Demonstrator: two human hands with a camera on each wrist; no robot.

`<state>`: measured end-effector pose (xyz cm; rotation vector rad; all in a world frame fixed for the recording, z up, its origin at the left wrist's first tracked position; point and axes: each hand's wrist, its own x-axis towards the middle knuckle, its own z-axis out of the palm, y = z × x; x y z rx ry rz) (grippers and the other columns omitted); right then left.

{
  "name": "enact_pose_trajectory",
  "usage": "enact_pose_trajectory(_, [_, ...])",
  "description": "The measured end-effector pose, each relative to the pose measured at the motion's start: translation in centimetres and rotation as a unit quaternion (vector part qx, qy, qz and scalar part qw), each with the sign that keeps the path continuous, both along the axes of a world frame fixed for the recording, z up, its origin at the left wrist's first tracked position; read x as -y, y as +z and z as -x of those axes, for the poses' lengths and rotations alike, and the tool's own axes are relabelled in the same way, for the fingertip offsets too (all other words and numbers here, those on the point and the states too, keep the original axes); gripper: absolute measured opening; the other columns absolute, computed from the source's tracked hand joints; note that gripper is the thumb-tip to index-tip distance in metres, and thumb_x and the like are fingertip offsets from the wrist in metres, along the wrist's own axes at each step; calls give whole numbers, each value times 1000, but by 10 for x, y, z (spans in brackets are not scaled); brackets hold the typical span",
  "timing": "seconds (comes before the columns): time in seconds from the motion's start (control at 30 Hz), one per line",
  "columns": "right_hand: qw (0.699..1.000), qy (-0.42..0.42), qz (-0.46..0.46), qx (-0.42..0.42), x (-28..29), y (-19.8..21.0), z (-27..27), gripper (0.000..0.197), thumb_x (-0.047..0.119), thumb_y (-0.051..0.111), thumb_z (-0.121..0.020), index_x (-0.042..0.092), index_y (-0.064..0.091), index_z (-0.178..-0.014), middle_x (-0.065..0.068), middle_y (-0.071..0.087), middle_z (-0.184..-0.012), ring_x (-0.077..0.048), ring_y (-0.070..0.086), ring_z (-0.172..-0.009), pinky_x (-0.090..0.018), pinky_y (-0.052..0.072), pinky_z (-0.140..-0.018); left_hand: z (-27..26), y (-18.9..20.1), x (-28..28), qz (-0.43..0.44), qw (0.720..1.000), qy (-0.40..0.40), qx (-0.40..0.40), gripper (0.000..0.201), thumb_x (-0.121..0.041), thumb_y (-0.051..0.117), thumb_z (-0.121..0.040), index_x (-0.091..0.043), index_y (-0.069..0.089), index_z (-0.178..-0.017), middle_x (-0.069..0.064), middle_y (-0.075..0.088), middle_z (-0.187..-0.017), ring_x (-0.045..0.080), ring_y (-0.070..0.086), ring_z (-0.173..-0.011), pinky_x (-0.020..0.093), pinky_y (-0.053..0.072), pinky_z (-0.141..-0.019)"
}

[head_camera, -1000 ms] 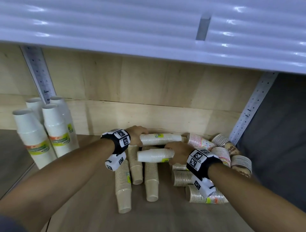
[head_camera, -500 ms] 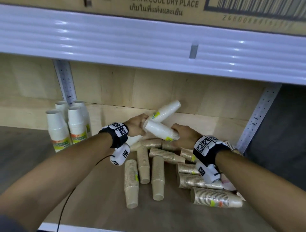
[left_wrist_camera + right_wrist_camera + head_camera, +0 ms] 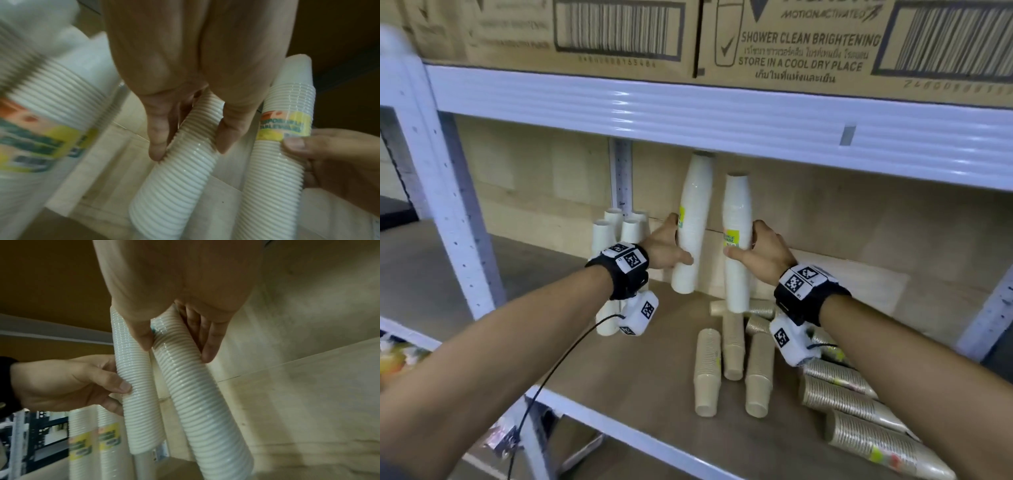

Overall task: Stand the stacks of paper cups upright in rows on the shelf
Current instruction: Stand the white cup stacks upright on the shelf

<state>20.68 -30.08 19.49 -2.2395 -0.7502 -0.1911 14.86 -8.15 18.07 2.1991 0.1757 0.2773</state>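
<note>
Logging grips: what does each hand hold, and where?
Left hand grips one white cup stack mid-length; right hand grips another white stack mid-length.

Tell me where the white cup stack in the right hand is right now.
In the head view the right hand's white stack is held upright above the shelf, just right of the left hand's white stack, over the brown stacks lying flat.

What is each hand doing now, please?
Left hand: fingers curled round a white cup stack, held upright above the shelf.
Right hand: fingers curled round a second white cup stack, also upright.
</note>
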Motion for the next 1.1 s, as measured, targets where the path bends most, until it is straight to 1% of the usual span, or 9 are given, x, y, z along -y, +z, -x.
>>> enact_pose_trajectory(0.1, [999,37,-29,-19,-30,-6,12,45,38,76,-75,18,53,-108,5,63,-98,-15,61,-88,-27,43,-65,25,-10,-16,10,1000,13,0,75,-6,78,-73,-20,34,-133,6,61,-114,26,63,-104,52,58,-81])
enact_pose_trajectory(0.23, [993,91,-56,-60,-68,-22,29,47,32,77,-74,19,52,-112,4,65,-104,-15,63,-93,-31,49,-75,55,-27,-32,6,999,33,-8,81,-3,78,-76,-24,33,-139,-6,61,-108,18,61,-103,32,55,-72])
enact_pose_trajectory(0.33, [987,114,-57,-93,-92,-37,40,52,31,77,-71,20,52,-116,3,65,-107,-16,64,-96,-34,53,-81,73,-43,-44,5,998,59,-23,87,-6,81,-73,-22,31,-143,-1,60,-120,20,58,-112,39,55,-85])
enact_pose_trajectory(0.43, [983,130,-54,-118,-111,-51,47,54,32,76,-70,23,51,-117,4,64,-109,-16,63,-98,-38,54,-85,86,-58,-57,-4,996,86,-36,87,-10,82,-71,-25,34,-142,-4,60,-124,17,56,-115,41,50,-96])
enact_pose_trajectory(0.57, [979,141,-50,-139,-130,-67,51,56,29,77,-71,22,50,-120,4,63,-113,-18,63,-101,-37,52,-86,93,-78,-72,-10,990,125,-62,79,-16,84,-67,-23,42,-133,-3,60,-117,21,58,-113,43,51,-95])
enact_pose_trajectory(0.67, [976,146,-41,-156,-141,-77,51,55,29,77,-70,22,51,-118,5,64,-111,-17,63,-100,-38,53,-86,97,-90,-79,-12,988,134,-69,78,-13,82,-70,-22,40,-134,-5,60,-114,20,58,-110,38,50,-92])
enact_pose_trajectory(0.87, [973,156,-27,-171,-150,-92,50,57,30,80,-67,23,52,-116,8,65,-107,-13,63,-98,-36,52,-84,105,-103,-84,-26,988,128,-85,82,-16,84,-67,-24,41,-136,-4,62,-114,19,59,-107,36,53,-87])
enact_pose_trajectory(0.97, [971,159,-28,-174,-152,-99,51,57,27,80,-64,25,52,-113,9,66,-104,-12,64,-98,-35,52,-82,108,-109,-85,-39,986,133,-95,71,-18,85,-66,-20,50,-127,-2,64,-114,19,60,-106,39,54,-89])
enact_pose_trajectory(1.1, [970,167,-30,-177,-151,-103,50,58,22,81,-64,24,51,-113,9,66,-104,-12,64,-98,-34,51,-82,109,-114,-87,-37,986,133,-92,71,-22,85,-62,-23,52,-125,-4,65,-112,19,62,-106,43,53,-92])
